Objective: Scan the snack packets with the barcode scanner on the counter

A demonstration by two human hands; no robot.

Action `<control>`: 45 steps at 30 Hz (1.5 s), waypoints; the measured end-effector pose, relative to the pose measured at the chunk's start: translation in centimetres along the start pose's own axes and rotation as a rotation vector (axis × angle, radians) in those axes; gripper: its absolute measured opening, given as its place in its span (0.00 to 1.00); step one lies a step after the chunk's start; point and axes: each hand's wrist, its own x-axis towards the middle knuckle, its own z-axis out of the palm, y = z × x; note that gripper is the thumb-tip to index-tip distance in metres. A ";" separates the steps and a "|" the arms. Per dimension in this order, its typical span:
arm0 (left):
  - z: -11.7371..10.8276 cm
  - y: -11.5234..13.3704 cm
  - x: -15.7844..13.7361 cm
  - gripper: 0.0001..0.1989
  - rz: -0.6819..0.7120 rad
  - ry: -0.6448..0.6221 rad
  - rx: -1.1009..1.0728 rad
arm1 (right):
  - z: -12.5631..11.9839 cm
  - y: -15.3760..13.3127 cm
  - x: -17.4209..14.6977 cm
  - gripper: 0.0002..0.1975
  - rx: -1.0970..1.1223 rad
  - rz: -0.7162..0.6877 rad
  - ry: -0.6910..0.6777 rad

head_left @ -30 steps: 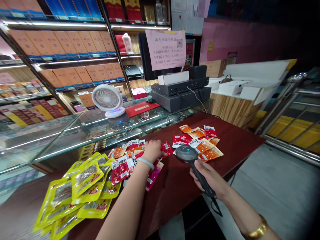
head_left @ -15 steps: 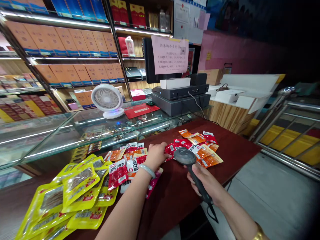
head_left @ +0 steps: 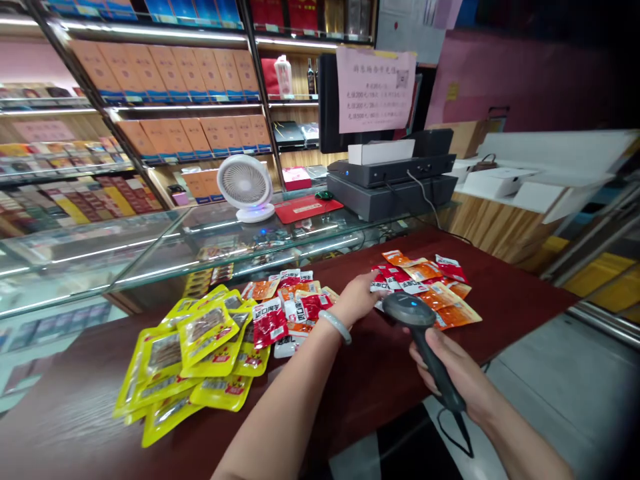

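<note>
My right hand [head_left: 445,360] is closed around the handle of a dark barcode scanner [head_left: 410,310], its head over the near edge of a pile of small red and orange snack packets [head_left: 420,277]. Just left of the scanner head, my left hand [head_left: 359,299] pinches a red-and-white snack packet [head_left: 379,285] at the pile's left edge; the fingertips are partly hidden. A second group of red, orange and white packets [head_left: 270,322] lies left of my left wrist, which wears a pale bangle. Further left are overlapping yellow snack packets [head_left: 207,330] with clear windows.
A dark red tabletop [head_left: 360,387] carries the packets. Behind it stand a glass counter [head_left: 200,230], a white fan [head_left: 245,183], a red mat [head_left: 305,208] and a monitor with a pink notice [head_left: 375,93]. Shelves of orange boxes [head_left: 175,73] rise behind.
The view has turned left, so things sit further right in the picture. A magenta packet near my left wrist no longer shows. A blue light now shows on the scanner head.
</note>
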 end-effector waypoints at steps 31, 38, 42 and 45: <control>-6.7 -2.2 -5.3 0.18 -0.050 0.149 0.373 | 6.9 3.4 -0.6 0.19 0.190 -0.147 -0.126; -6.1 -2.4 -5.2 0.15 -0.066 0.142 0.296 | 6.5 3.2 -0.7 0.18 0.189 -0.169 -0.086; -6.1 -2.8 -5.0 0.21 -0.056 0.157 0.306 | 6.3 3.1 -0.7 0.19 0.198 -0.171 -0.104; -5.9 -2.8 -4.8 0.18 -0.057 0.139 0.288 | 5.9 3.1 -0.7 0.19 0.198 -0.173 -0.104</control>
